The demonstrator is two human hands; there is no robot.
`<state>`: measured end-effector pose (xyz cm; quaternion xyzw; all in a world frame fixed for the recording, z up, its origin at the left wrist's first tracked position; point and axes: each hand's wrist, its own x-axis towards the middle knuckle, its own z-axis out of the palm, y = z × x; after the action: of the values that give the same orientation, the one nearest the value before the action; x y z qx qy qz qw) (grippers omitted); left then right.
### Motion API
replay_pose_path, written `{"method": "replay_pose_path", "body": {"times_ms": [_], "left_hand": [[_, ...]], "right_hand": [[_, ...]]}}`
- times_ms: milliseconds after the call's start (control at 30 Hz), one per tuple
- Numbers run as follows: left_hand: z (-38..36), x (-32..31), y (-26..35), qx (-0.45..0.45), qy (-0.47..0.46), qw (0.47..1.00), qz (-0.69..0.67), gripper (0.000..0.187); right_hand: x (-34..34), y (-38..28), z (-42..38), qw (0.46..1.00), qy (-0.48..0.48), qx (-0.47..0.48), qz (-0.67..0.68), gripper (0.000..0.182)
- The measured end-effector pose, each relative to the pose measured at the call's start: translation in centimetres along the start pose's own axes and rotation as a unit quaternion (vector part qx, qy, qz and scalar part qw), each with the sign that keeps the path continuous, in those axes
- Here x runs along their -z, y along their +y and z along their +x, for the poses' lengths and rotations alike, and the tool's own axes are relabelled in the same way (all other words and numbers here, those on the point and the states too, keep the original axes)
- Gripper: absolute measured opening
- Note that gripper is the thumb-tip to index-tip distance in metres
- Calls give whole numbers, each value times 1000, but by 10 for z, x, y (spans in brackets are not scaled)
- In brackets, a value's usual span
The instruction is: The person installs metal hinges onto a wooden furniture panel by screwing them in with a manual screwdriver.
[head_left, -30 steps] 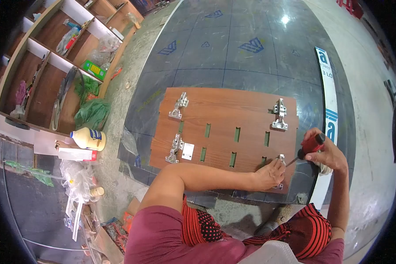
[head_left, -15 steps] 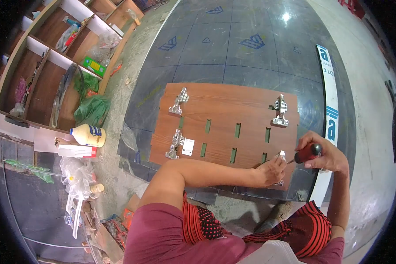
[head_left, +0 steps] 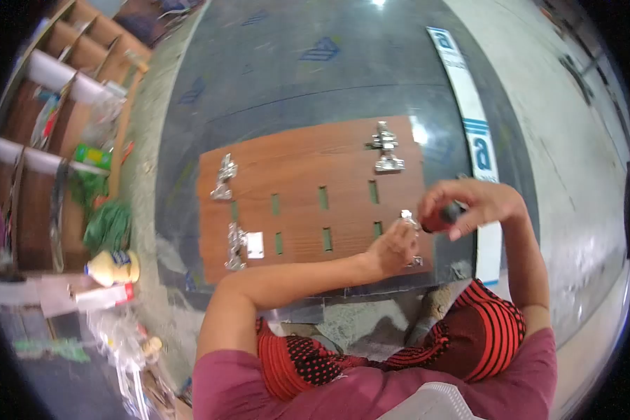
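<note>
A brown wood-grain panel (head_left: 301, 210) with rows of slots lies flat in front of me. Metal cabinet hinges sit near its corners: one at upper left (head_left: 224, 177), one at lower left (head_left: 236, 246), one at upper right (head_left: 385, 147). At the lower right corner my left hand (head_left: 392, 248) is closed, its fingers pinched on another hinge (head_left: 407, 214) that they partly cover. My right hand (head_left: 479, 203) grips the red and black handle of a screwdriver (head_left: 442, 216), just right of that hinge. The screwdriver's tip is hidden by my left fingers.
Under the panel is a large dark sheet (head_left: 259, 126) with blue logos. A white lettered strip (head_left: 469, 105) runs along its right side. To the left stand an open wooden shelf unit (head_left: 73, 133), a yellowish bottle (head_left: 122, 268), a green bag (head_left: 108, 227) and plastic wrapping (head_left: 115, 332).
The view has shifted, so the panel and hands appear further left and slightly higher. My right fingers have changed their hold around the screwdriver handle. My left hand stays at the same hinge.
</note>
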<state>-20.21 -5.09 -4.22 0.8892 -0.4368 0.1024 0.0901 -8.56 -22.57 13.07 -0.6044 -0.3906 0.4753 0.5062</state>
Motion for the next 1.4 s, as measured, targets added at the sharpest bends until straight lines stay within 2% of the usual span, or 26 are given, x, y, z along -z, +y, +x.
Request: {"method": "replay_pose_path", "body": {"times_ms": [33, 100, 133, 167, 267, 333, 367, 400, 433, 533, 567, 633, 667, 733, 867, 933, 967, 1033, 1067, 1133, 1167, 1233, 1400], "left_hand": [[2, 2, -2, 20, 32, 999, 11, 28], [5, 19, -5, -2, 27, 999, 23, 26], [4, 29, -5, -10, 13, 999, 38, 25], [3, 28, -7, -19, -21, 999, 23, 26], [-1, 21, -4, -2, -87, 996, -35, 28], [0, 18, -3, -2, -54, 998, 24, 28], [1, 18, -3, -3, -62, 998, 8, 28], [2, 19, -3, -1, -52, 998, 26, 28], [3, 19, -4, 1, -39, 998, 49, 27], [2, 24, -2, 6, -43, 998, 51, 28], [2, 24, -1, 15, -53, 997, 49, 27], [1, 21, 2, 19, -46, 997, 54, 28], [1, 20, 3, 26, -41, 997, 60, 28], [1, 17, 6, 36, -41, 996, 74, 27], [2, 14, 13, 78, -59, 992, 78, 29], [3, 21, 12, 85, -78, 991, 60, 34], [2, 25, 12, 90, -98, 990, 41, 38], [-1, 31, 17, 104, -133, 986, 9, 43], [-4, 34, 19, 116, -168, 979, -22, 47], [-11, 29, 23, 118, -139, 982, -39, 50], [-14, 26, 25, 117, -110, 985, -56, 52], [-14, 25, 25, 123, -106, 984, -71, 51], [-15, 20, 26, 125, -134, 981, -65, 48]], "right_hand": [[3, 1, -2, 999, 43, 15, 17, 44], [1, 2, -4, 981, 192, -15, 30, 44], [2, 4, -3, 976, 215, 0, -25, 43], [2, 9, -3, 970, 233, 8, -70, 42], [-14, 12, 1, 973, 225, -25, -36, 42], [-18, 17, 4, 967, 251, -6, -39, 42], [-16, 18, 4, 963, 263, 5, -61, 41], [-11, 24, 9, 949, 283, 84, -109, 41], [-11, 24, 6, 949, 286, 81, -105, 41], [-6, 7, -2, 923, 312, 53, -217, 46], [-7, 9, -1, 923, 314, 52, -219, 46], [-11, 12, 5, 932, 308, 142, -123, 45], [-12, 10, 3, 932, 309, 142, -125, 45], [-17, 1, -1, 908, 305, 62, -279, 45], [-31, -19, -1, 897, 313, 88, -299, 45], [-23, -4, 4, 916, 337, 69, -205, 44], [-22, 2, 6, 918, 335, 68, -202, 44], [-19, 8, 10, 913, 329, 161, -180, 43], [-20, 7, 12, 914, 327, 161, -178, 43], [-20, 5, 14, 910, 310, 195, -193, 44], [-20, 4, 14, 911, 308, 195, -193, 44], [-19, 3, 12, 904, 292, 142, -280, 46], [-26, 4, 17, 918, 279, 144, -241, 48]]}}
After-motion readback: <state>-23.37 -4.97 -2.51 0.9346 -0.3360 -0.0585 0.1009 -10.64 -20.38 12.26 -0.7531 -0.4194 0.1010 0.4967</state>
